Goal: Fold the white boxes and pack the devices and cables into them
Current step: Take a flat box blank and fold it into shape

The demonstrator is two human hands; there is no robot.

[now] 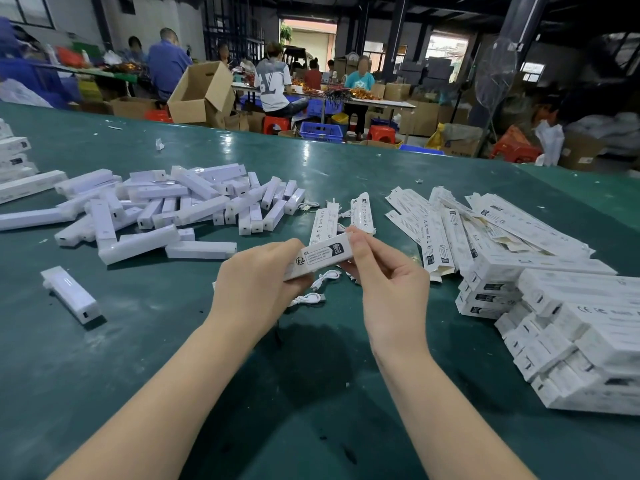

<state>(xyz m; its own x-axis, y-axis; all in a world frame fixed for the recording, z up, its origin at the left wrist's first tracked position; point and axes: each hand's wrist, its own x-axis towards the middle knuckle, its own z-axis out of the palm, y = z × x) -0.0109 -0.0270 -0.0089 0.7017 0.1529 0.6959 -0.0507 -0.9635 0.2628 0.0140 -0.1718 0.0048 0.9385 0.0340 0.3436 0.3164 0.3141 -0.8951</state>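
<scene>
I hold one white printed box (323, 255) above the green table (311, 393), lying nearly level. My left hand (258, 282) grips its left part from below and behind. My right hand (384, 271) pinches its right end with thumb and fingertips. Two coiled white cables (323, 277) lie on the table just under the box. A heap of white stick-shaped devices (180, 202) spreads across the left. Flat unfolded boxes (450, 230) lie at centre right. Folded boxes (571, 327) are stacked at the right.
A single device (71, 294) lies apart at the near left. More white boxes (14, 161) sit at the far left edge. Beyond the table's far edge are cardboard cartons (202, 95), stools, crates and several seated people at other tables.
</scene>
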